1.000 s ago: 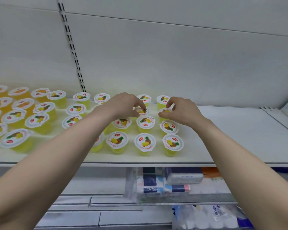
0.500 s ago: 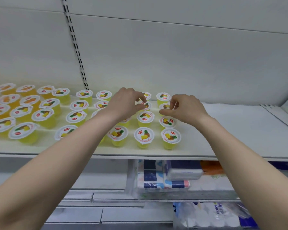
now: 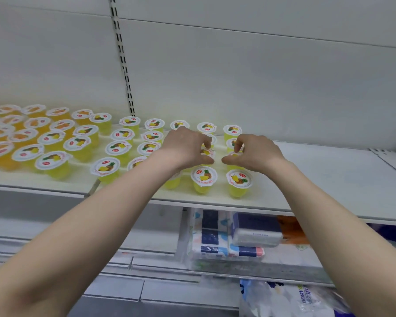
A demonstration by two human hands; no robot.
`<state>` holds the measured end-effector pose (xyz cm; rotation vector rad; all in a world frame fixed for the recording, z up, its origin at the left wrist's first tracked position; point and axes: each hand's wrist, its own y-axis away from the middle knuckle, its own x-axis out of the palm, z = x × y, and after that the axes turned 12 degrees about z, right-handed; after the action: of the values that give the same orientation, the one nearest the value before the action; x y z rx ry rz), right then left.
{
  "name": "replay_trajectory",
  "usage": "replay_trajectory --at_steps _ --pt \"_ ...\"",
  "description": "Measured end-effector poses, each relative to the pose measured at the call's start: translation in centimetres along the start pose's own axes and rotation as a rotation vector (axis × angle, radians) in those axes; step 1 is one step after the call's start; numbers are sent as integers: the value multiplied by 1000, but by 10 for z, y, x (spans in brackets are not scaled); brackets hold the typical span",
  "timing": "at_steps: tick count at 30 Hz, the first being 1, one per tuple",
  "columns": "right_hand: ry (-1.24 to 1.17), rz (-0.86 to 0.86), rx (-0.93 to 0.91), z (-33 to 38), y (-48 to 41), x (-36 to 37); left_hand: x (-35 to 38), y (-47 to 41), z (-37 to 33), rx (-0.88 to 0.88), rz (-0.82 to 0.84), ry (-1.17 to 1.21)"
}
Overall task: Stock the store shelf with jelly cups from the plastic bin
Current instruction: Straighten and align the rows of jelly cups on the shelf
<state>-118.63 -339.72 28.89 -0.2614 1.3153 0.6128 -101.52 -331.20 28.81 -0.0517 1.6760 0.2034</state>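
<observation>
**Setting two cups into the rows**

My left hand [image 3: 188,147] pinches one jelly cup [image 3: 207,153] by the rim; my right hand [image 3: 255,153] pinches its neighbour [image 3: 232,155] on the shelf [image 3: 329,179]. I should lower both squarely, keeping the rows aligned. Fingers hide both cups' bases; the bin is out of view.

I'm looking at a shop aisle. In front of me is a white metal shelf [image 3: 329,179] set against a plain white back panel, with a slotted upright rail [image 3: 124,65] of the kind used to hang retail shelving. Rows of identical sealed jelly cups [image 3: 121,135] stand on it, yellow ones in the middle and orange ones [image 3: 21,136] to the left. The lower shelf holds wrapped tissue packs [image 3: 226,239], and more bagged goods [image 3: 295,298] lie below.
</observation>
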Motion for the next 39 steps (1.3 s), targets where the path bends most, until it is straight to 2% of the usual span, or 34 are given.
replay_trajectory --at_steps 5,8,12,16,21,27,39 --pt "-17 -117 -52 9 8 0 -4 19 24 -13 -102 145" --pt "-134 -212 -230 33 19 7 -12 40 58 -27 -200 182" --pt "-130 -175 -397 80 35 28 -12 75 97 18 -254 187" --pt "103 -158 -344 112 43 48 0 101 116 48 -156 103" --pt "223 -156 -267 128 49 59 19 112 122 73 -111 -44" --pt "210 -130 -212 128 51 59 27 111 121 86 -170 18" --pt "186 -91 -220 123 52 53 28 117 121 138 -182 17"
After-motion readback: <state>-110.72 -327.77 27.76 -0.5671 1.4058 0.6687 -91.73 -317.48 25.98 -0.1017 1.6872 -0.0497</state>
